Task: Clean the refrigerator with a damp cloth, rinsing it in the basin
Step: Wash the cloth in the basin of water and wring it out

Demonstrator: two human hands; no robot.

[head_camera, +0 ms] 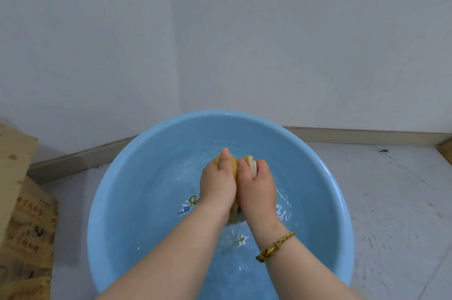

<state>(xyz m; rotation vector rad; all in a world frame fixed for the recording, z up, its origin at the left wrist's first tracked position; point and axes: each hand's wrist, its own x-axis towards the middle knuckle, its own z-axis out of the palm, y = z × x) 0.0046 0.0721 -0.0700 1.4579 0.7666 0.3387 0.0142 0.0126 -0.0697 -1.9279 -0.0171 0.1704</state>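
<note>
Both bare forearms are extended from the near edge toward the far side. The left hand (217, 183) and right hand (257, 186) are held touching side by side, fingers curled round a wadded yellow cloth (234, 165).

Plain home corner — plastic basin (115, 201) on the floor (391, 201); cardboard boxes (27, 226) beside.

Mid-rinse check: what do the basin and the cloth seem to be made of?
The basin: probably plastic, smooth, glossy light blue; soft sheen on the wall. The cloth: soft yellow-and-white fabric, possibly microfibre; it bunches between the left hand and right hand, weave mostly hidden.
</note>
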